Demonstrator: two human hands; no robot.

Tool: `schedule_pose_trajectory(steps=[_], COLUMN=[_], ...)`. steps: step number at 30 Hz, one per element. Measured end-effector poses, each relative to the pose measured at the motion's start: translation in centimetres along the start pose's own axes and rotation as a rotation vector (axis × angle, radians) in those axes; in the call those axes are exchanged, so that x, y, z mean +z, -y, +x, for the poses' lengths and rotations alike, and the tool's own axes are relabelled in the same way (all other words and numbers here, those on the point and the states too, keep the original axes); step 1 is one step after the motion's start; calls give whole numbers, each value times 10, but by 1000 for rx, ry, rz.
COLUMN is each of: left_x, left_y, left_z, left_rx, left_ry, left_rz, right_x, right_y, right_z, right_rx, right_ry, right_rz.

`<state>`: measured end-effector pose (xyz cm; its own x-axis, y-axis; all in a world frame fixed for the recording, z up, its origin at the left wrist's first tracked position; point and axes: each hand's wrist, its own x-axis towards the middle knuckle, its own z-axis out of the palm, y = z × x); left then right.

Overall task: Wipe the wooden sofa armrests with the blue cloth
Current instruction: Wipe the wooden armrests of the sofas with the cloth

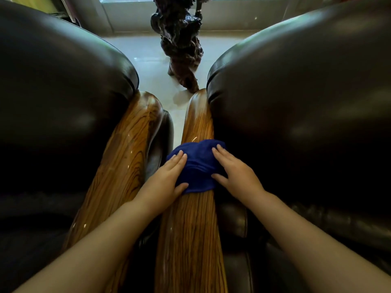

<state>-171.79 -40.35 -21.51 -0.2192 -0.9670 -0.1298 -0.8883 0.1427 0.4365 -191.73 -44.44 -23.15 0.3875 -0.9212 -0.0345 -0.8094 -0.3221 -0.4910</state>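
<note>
My left hand [169,176] and right hand [233,172] press flat on the blue cloth [198,166], midway along the right armrest [190,229]; the left armrest [127,155] perhaps waits.

Both hands, left [167,176] and right [234,172], press flat on the blue cloth [197,166] over the right armrest [190,229]; a dark carving [179,39] stands at 12 o'clock.

Home living room, leather sofas [296,102], root carving [179,39]
</note>
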Motion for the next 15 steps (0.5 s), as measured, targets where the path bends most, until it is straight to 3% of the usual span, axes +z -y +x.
schedule_pose_trajectory(steps=[5, 10, 15], left_x=[-30, -33, -21], left_y=[-7, -10, -8], left_z=[30, 35, 39], left_rx=[-71, -39, -89], left_ry=[91, -61, -163], left_rz=[14, -112, -204], right_x=[-29, -36, -19], right_y=[7, 11, 12], right_z=[30, 30, 34], right_rx=[49, -15, -13], right_ry=[114, -52, -95], right_rz=[-60, -8, -54])
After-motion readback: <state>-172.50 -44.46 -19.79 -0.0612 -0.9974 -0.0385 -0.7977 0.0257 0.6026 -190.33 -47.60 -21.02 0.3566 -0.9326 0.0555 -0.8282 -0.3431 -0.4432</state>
